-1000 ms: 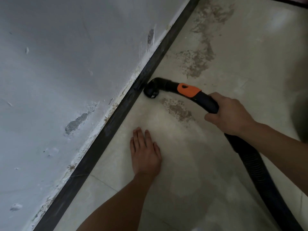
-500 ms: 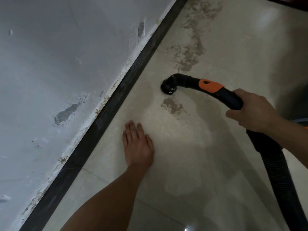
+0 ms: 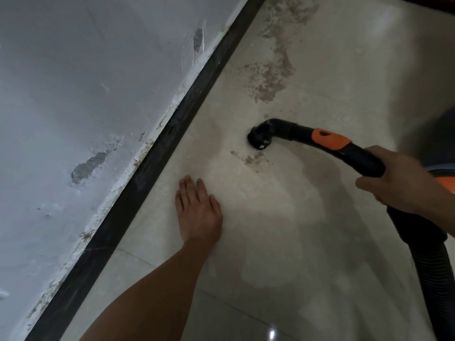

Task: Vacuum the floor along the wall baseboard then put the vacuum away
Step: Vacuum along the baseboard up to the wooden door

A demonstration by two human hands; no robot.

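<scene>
Gripped stiff vacuum wand (image 3: 362, 156) behind orange collar (image 3: 330, 139) with right hand (image 3: 403, 183); rested left hand (image 3: 198, 212) flat on floor (image 3: 295, 242); judged hose (image 3: 433, 279) floppy.

A scuffed grey-white plaster wall (image 3: 73, 82) bears a rough grey chipped patch (image 3: 86, 166) near its lower edge; a smaller grey gouge (image 3: 197, 40) lies farther along that wall edge.

Bare forearms (image 3: 147, 291); L hand (image 3: 198, 212), R hand (image 3: 398, 183) bare
</scene>
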